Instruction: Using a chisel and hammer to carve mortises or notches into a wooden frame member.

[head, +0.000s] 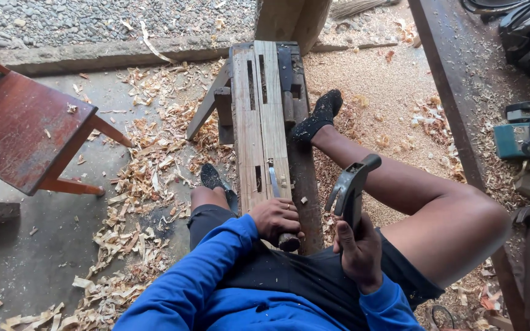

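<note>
1. Blue sleeves fill the bottom of the view, both arms reaching forward from a seated person who straddles the work.
2. Right hand (359, 252) is wrapped tight around the handle of a claw hammer (351, 187), head raised and tilted above the lap, clear of the wood; the grip sits low on the handle, which looks suited to a full swing.
3. Left hand (275, 219) is closed around the wooden handle of a chisel (275, 191), whose metal blade points away and meets the pale board (259, 129) beside a narrow slot; the butt of the handle faces the hammer, seemingly so it can be struck.
4. Hands are apart, each clamped on its own tool, the hammer to the right of the chisel.
5. That board, cut with several long mortise slots, lies along a dark timber beam (305, 184); the bare right leg crosses the beam, its black-socked foot (320, 116) resting beside the board, apparently pinning things steady.
6. Wood shavings (148, 178) litter the concrete floor on the left, near a red-brown stool (26, 132).
7. Power tools (526, 135) sit on a plank at right; gravel lies beyond.
</note>
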